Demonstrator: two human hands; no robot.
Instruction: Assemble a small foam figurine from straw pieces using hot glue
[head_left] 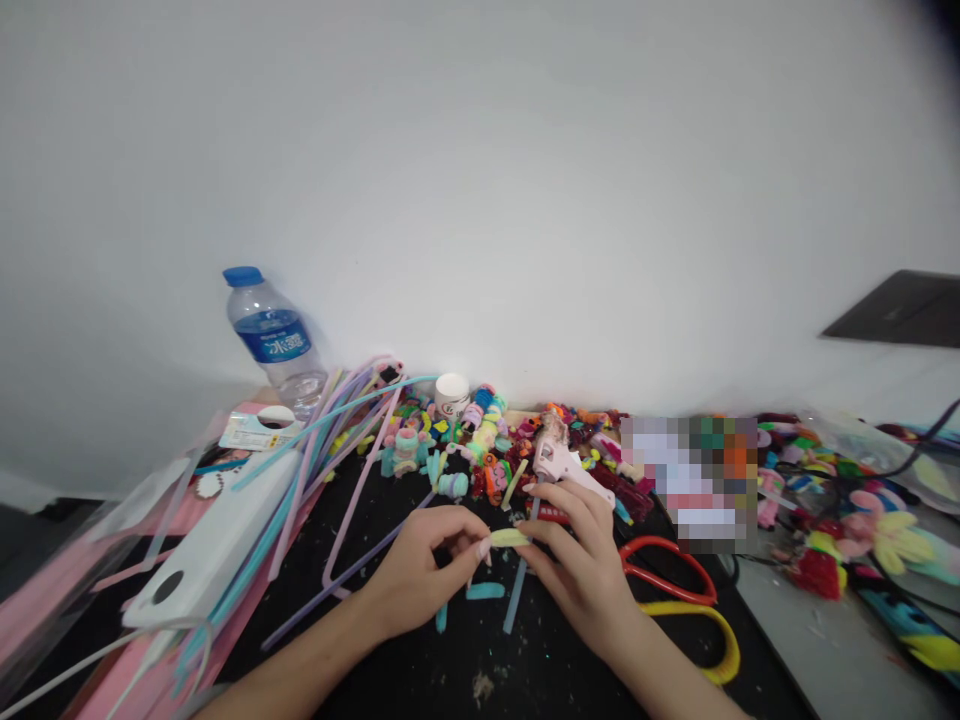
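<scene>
Between my hands is a short, pale yellow piece of fuzzy pipe cleaner. My left hand pinches its left end between thumb and finger. My right hand has its fingertips closed on the right end. Just beyond my right fingers lies a pale pink glue gun, with a translucent glue stick on the black mat below. Short light-blue pieces rest under my hands. Scissors with a red handle and a yellow handle lie right of my right wrist, their blades hidden.
Small fuzzy figures crowd the back of the mat along the wall. Long pastel pipe cleaners, a white box and a water bottle stand left. More colourful pieces and dark cables lie right.
</scene>
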